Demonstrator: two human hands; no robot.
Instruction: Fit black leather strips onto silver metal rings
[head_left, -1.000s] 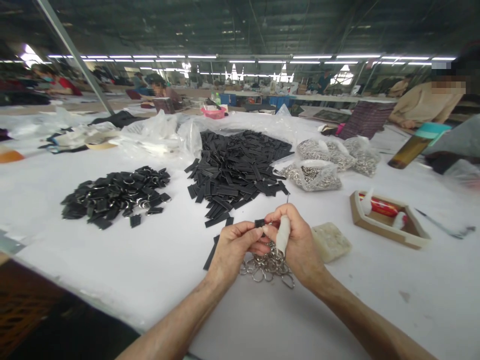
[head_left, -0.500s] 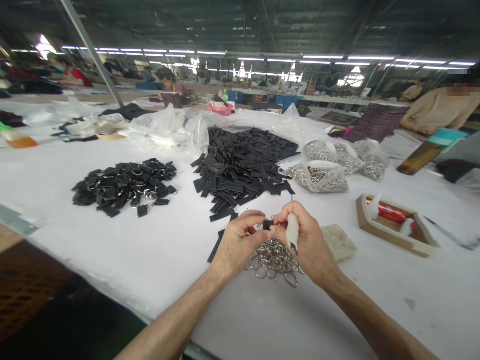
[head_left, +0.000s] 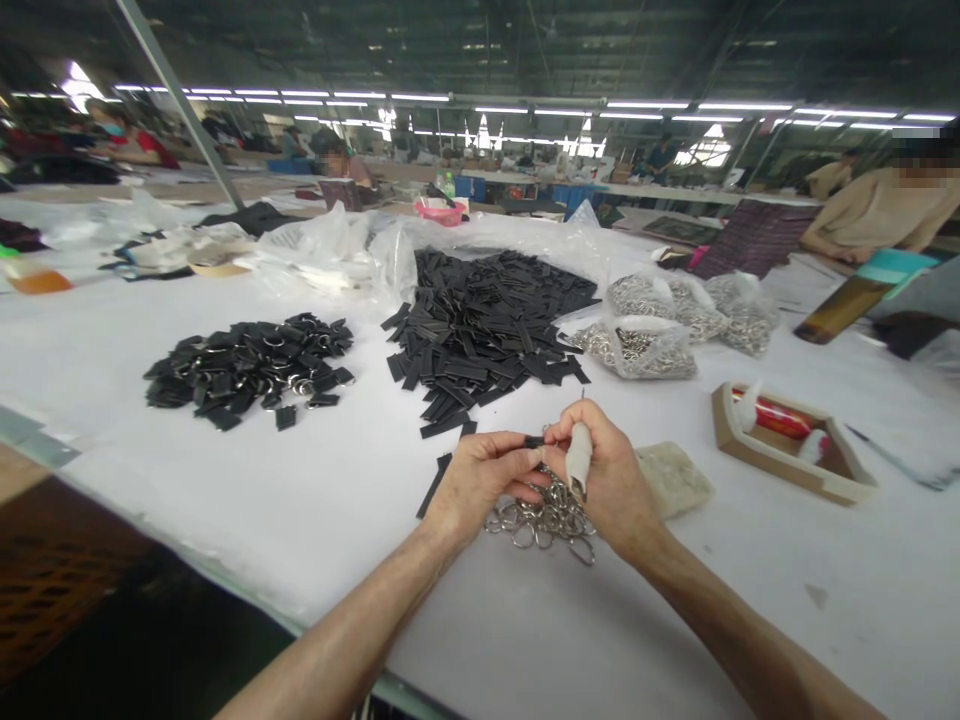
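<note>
A small black strip (head_left: 534, 441) is pinched between the fingertips of my left hand (head_left: 480, 475) and my right hand (head_left: 615, 470), which nearly meet. My fingers hide most of it. Also in my right hand is a thin-tipped tool with a pale wrapped handle (head_left: 578, 458), its narrow tip pointing away from me. Just below the hands lies a pile of metal D-shaped rings (head_left: 544, 525). Beyond them spreads a large heap of flat black strips (head_left: 480, 330). Off to the left sits a pile of black strips folded around rings (head_left: 251, 368).
Clear bags of metal rings (head_left: 637, 348) stand at the back right. A cardboard tray (head_left: 795, 475) holds a red tube and white-capped items. Near my right wrist lies a pale slab (head_left: 675, 480). A turquoise-lidded bottle (head_left: 855, 300) lies tilted near a co-worker (head_left: 892, 205).
The fingers of my left hand have shifted around the black strip, the lower ones now spreading over the rings. Less of the strip shows. The wrapped handle has moved slightly left.
</note>
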